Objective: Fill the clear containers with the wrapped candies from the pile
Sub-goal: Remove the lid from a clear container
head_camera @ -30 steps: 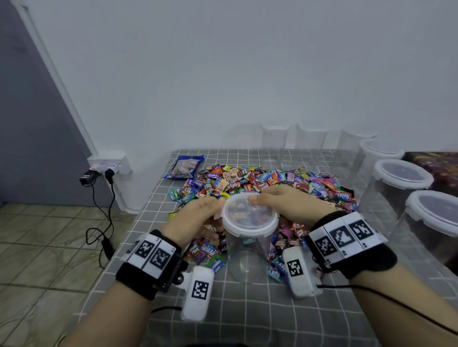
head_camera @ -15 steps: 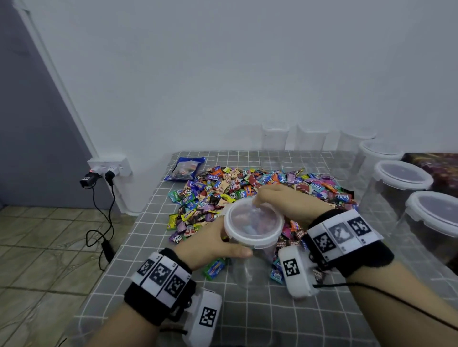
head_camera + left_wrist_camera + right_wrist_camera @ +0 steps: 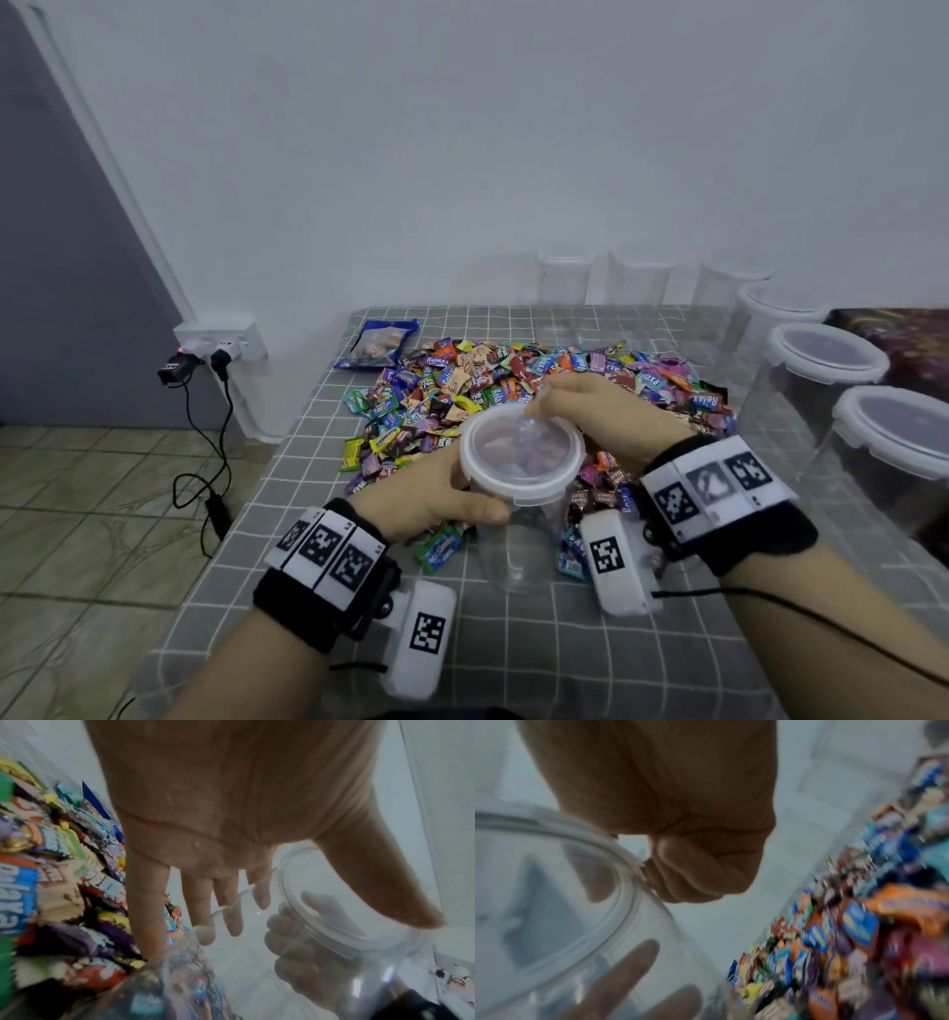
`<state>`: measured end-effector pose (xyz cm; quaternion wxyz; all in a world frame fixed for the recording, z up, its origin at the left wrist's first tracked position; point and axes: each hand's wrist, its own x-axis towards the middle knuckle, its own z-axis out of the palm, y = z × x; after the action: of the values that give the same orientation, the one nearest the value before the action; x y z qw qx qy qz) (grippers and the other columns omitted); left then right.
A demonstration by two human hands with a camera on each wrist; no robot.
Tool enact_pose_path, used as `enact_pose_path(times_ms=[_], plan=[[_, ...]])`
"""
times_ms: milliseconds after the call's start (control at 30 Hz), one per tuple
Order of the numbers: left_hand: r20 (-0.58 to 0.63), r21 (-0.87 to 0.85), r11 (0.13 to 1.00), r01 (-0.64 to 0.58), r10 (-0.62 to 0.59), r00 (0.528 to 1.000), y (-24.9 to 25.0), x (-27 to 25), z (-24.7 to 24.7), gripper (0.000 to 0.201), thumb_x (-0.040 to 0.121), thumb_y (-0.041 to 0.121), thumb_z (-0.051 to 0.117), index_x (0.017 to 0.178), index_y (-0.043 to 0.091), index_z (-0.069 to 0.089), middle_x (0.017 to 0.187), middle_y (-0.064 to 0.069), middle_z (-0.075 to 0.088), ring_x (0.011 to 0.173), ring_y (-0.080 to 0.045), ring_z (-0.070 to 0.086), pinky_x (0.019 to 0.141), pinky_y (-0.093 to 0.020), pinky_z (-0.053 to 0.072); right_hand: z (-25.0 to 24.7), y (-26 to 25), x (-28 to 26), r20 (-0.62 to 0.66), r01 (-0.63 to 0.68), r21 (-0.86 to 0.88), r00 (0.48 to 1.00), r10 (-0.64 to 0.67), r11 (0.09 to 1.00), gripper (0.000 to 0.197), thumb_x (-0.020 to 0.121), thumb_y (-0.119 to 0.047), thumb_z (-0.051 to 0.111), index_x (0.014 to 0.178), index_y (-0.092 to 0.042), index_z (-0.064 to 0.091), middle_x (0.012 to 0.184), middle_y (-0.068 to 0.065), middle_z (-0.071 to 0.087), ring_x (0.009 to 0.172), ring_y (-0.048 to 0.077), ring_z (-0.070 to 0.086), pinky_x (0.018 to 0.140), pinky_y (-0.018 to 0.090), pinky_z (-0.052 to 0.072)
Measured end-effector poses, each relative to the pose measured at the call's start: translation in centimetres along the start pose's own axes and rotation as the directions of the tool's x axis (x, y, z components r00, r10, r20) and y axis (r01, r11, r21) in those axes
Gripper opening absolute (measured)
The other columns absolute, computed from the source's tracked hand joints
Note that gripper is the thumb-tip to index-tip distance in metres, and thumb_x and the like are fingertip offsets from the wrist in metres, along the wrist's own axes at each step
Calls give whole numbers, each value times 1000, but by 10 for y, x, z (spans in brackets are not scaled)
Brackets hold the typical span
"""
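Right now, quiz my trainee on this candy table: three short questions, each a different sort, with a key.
1. True or false: the lid sits on the container held by both hands.
2. Multiple choice: where does the left hand grip the container? A) by its base B) just under the rim C) flat on top of the lid.
3. Fill the gap: the blue packet lies on the table's far ____ side, apart from the candy pile.

Key:
1. True; the right hand pinches the lid's far edge.
2. B.
3. Left.
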<state>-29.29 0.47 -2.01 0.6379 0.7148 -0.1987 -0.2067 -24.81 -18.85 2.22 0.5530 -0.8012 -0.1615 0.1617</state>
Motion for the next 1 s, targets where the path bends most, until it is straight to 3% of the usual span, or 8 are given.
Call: enact_pose_path(times_ms=[133,300,400,533,633,733,900,1000], plan=[[-6,62,998,-10,11,1000,-3,-4,1,99,56,45,86,138,22,35,138,7,51,131,-10,43,108,-23,34,8,14,-22,-142,153,-36,977,-157,988,36,74,-55,67,96,-28,56,94,-9,63,85,7,62,81,25,49],[-128,194,975,110,-86,988,8,-23,-25,124,40,40,84,143,31,17,139,20,38,135,-5,34,103,-18,35,18,45,-47,-11,202,157,979,-203,967,115,45,-77,74,140,-28,31,135,-17,50,125,1,47,102,27,43],[-199,244,966,90,-41,979,33,-26,-32,119,38,45,78,139,41,15,146,13,30,134,-4,30,102,-23,33,28,45,-50,68,222,123,971,-231,967,111,54,-58,82,143,-26,25,133,-22,49,125,-3,45,96,12,40],[-130,474,880,45,19,991,60,-10,-11,122,42,55,75,146,37,15,148,17,26,135,4,26,112,-27,27,38,38,-44,18,248,86,968,-251,965,88,68,0,81,131,-34,29,126,-19,50,113,-14,50,89,4,38],[-48,750,660,53,-26,999,68,3,7,121,46,62,74,148,30,19,145,14,29,133,-3,30,111,-24,25,39,40,-39,-30,260,30,965,-259,965,93,67,-3,83,135,-34,27,128,-19,51,116,-8,51,95,13,41],[-89,862,502,70,14,996,71,9,12,105,62,45,82,148,30,22,145,9,32,130,-9,34,107,-26,30,38,44,-38,-46,237,23,971,-236,971,96,65,-10,85,136,-34,26,128,-16,53,115,-4,52,99,19,41],[-144,793,609,24,149,978,81,7,7,107,48,51,78,143,28,33,137,7,42,123,-8,42,106,-28,34,39,43,-38,-65,216,-39,974,-218,976,83,65,-18,86,123,-45,32,123,-20,53,113,-9,50,98,19,41],[-241,713,700,-23,277,930,91,-2,-11,109,42,61,72,140,30,37,135,9,44,121,-2,42,102,-17,33,40,42,-39,-72,205,-55,975,-208,977,76,68,-12,83,113,-48,33,114,-26,50,103,-22,48,85,2,38]])
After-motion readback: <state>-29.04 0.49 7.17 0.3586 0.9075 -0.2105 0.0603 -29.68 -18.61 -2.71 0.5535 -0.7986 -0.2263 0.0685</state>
